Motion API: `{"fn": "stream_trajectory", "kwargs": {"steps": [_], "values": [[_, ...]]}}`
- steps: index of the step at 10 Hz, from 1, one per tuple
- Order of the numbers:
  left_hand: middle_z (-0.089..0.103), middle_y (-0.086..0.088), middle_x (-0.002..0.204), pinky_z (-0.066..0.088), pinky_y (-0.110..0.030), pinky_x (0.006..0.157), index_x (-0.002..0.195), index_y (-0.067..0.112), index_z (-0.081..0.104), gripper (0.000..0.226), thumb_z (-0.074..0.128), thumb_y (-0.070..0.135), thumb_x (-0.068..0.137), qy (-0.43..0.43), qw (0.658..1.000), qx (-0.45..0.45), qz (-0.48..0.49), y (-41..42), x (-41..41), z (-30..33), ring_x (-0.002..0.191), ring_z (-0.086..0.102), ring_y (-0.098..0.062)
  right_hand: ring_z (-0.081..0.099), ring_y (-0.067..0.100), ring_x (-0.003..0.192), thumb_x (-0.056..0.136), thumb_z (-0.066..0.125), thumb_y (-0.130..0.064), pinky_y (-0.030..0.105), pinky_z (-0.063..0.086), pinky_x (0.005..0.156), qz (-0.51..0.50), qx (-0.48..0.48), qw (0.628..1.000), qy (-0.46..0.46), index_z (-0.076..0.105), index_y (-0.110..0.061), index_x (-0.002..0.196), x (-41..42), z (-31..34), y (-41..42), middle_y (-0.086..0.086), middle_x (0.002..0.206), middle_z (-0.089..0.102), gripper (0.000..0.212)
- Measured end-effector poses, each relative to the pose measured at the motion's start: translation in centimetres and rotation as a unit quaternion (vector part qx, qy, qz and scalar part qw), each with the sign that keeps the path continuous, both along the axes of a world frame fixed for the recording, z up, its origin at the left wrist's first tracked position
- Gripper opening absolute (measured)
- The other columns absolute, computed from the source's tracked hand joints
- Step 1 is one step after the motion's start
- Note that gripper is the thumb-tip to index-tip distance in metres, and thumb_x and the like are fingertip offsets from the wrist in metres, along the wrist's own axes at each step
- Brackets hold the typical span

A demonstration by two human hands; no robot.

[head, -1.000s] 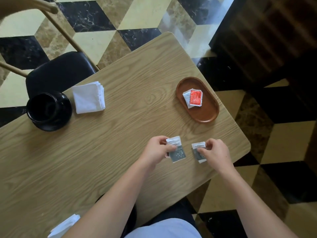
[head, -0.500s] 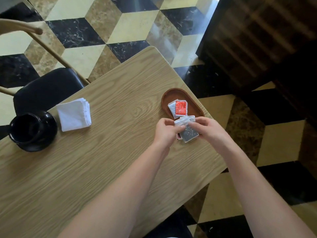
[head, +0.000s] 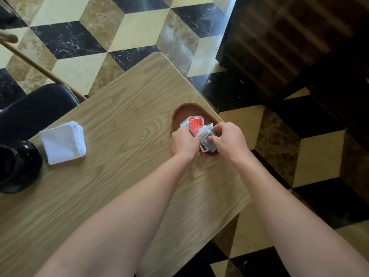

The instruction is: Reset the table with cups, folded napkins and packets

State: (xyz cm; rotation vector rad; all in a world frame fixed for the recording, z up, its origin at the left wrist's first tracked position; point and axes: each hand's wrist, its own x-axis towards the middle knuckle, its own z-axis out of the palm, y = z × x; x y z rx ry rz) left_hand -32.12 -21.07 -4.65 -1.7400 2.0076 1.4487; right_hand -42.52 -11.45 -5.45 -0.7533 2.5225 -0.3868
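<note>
Now both hands' fingers (head: 214, 139) curled, pinching grey packets (head: 207, 139) over brown tray (head: 180, 112).

Grey packets (head: 207, 141) over brown tray (head: 180, 114); red packet (head: 195, 123) in tray; folded napkins (head: 63, 144) beside black cup (head: 17, 166)

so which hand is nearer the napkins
Left. The left hand sits on the tray's napkin side; the right hand is beyond it, farther from the napkins.

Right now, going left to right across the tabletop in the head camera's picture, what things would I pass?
black cup → stack of folded white napkins → left hand → grey packets held over the wooden tray → right hand
</note>
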Motion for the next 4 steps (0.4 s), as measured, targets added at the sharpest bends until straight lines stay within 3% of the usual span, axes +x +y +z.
{"fn": "stream_trajectory", "kwargs": {"steps": [1, 2, 3, 4], "values": [[0.075, -0.006, 0.098, 0.052, -0.037, 0.075, 0.109, 0.016, 0.065, 0.032, 0.073, 0.034, 0.083, -0.015, 0.997, -0.072, -0.039, 0.2, 0.4, 0.6, 0.093, 0.069, -0.029, 0.061, 0.024, 0.103, 0.084, 0.078, -0.038, 0.047, 0.058, 0.087, -0.002, 0.01, 0.999, 0.03, 0.071, -0.021, 0.115, 0.4, 0.3, -0.1, 0.005, 0.112, 0.062, 0.036], [0.068, -0.003, 0.085, 0.042, -0.035, 0.067, 0.097, 0.016, 0.057, 0.023, 0.063, 0.037, 0.089, 0.046, 0.993, -0.103, -0.029, 1.0, 2.2, 1.7, 0.086, 0.066, -0.031, 0.057, 0.026, 0.111, 0.086, 0.075, -0.044, 0.046, 0.055, 0.093, -0.01, 0.016, 0.997, 0.072, 0.063, -0.018, 0.125, 1.5, 1.5, 0.0, 0.007, 0.121, 0.06, 0.048], [0.07, -0.009, 0.085, 0.049, -0.041, 0.07, 0.095, 0.014, 0.056, 0.017, 0.056, 0.031, 0.093, 0.058, 0.99, -0.119, -0.038, 2.1, 7.0, 3.4, 0.083, 0.065, -0.036, 0.051, 0.03, 0.117, 0.091, 0.067, -0.044, 0.048, 0.046, 0.096, -0.003, -0.041, 0.994, 0.103, 0.061, -0.016, 0.124, 4.6, 3.7, 0.3, 0.009, 0.125, 0.057, 0.044], [0.071, -0.016, 0.103, 0.051, -0.044, 0.084, 0.117, 0.009, 0.06, 0.027, 0.054, 0.024, 0.096, 0.033, 0.984, -0.161, -0.073, 2.5, 12.7, 4.2, 0.1, 0.065, -0.038, 0.046, 0.033, 0.122, 0.095, 0.062, -0.041, 0.051, 0.04, 0.101, 0.04, -0.08, 0.995, 0.049, 0.064, -0.017, 0.122, 10.1, 5.6, -0.7, 0.011, 0.128, 0.054, 0.036]]}}
